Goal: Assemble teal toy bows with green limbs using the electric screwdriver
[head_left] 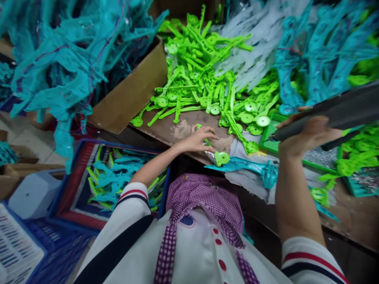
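My left hand (199, 139) is at the table's front edge, its fingers bent over a bright green plastic part (222, 158) with a round disc end. Part of its thin arm is hidden under my fingers. My right hand (308, 136) is wrapped round a long dark grey tool (340, 112) that looks like an electric screwdriver, pointing left. Between my hands, a turquoise plastic piece (251, 165) lies along the table edge, close to the green disc.
Green parts (195, 75) are heaped on the table (192, 120). Turquoise pieces (59, 59) rise behind a cardboard box wall (133, 86). A green tray (269, 134) of small bits lies near the tool. Below left, a blue-edged crate (74, 189) contains turquoise and green parts.
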`<state>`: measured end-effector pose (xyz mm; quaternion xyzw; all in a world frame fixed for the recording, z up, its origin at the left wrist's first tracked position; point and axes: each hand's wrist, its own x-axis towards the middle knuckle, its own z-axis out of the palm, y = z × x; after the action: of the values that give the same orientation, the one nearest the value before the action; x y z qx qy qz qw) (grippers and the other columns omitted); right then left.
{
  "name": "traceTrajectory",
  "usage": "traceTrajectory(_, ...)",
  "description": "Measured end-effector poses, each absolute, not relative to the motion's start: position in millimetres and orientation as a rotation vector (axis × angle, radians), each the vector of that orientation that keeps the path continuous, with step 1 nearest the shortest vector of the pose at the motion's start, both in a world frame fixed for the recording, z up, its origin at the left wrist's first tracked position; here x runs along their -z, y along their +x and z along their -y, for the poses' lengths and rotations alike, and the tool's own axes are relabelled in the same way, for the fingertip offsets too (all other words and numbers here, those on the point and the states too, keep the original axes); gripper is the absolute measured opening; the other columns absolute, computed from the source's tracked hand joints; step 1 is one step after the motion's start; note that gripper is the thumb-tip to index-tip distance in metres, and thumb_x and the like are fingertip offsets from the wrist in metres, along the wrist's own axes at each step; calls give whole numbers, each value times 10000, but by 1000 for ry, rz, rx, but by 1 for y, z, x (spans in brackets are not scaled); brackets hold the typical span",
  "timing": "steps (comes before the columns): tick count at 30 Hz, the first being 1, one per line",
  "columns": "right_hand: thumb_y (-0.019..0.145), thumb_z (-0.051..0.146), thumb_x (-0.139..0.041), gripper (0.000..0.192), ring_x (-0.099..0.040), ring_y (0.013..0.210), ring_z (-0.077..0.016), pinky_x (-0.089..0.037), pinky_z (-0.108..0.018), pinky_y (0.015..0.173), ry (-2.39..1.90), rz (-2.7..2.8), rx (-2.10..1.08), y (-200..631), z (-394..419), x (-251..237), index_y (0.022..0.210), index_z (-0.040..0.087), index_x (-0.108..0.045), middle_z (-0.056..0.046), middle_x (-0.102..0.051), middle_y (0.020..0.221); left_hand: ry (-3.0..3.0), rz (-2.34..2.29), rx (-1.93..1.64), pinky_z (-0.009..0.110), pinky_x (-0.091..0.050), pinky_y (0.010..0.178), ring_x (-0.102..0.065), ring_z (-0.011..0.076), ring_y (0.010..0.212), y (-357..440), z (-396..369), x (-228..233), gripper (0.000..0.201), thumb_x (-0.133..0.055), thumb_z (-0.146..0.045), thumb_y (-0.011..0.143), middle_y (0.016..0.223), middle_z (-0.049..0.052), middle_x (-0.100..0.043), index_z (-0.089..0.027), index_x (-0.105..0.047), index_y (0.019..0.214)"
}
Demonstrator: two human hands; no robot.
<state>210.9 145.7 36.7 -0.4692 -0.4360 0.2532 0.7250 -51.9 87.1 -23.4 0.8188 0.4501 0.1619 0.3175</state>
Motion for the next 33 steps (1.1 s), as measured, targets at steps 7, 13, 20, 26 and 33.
traceTrajectory(7,991,396,-398,319,-470,414,-81,-351,-246,388,-957,874,-322,288,-206,-4,757,210,-510,14,-524,644,2124,-992,-107,333,-438,900,-697,209,995,2,-93,18,289,-682,-393,875,1079,42,-777,-270,-761,1124)
traceTrajectory(13,830,731,-521,534,-453,381,-103,-324,-282,353,-907,957,-411,282,-216,8,742,206,-566,5,-492,568,2038,-1099,-71,301,-460,845,-709,212,971,-7,-123,21,306,-694,-416,830,1092,49,-782,-250,-792,1067)
traceTrajectory(20,777,821,-482,607,-466,398,-115,-330,-304,360,-1020,975,-451,282,-213,23,762,218,-552,3,-485,568,1957,-1052,-32,278,-470,793,-705,199,924,-9,-136,21,325,-711,-379,802,1045,56,-786,-222,-787,1075)
traceTrajectory(26,788,834,-429,604,-449,393,-103,-337,-305,356,-1040,973,-410,282,-221,27,735,242,-531,-1,-491,578,1931,-1045,-30,284,-473,787,-702,198,914,-8,-136,21,324,-706,-368,808,1047,68,-782,-200,-786,1074)
traceTrajectory(33,762,805,-512,590,-460,377,-102,-345,-284,355,-994,965,-472,279,-213,24,747,217,-539,24,-489,531,1926,-1074,0,276,-467,762,-710,192,894,-8,-139,21,304,-717,-382,789,1018,46,-793,-238,-798,1043)
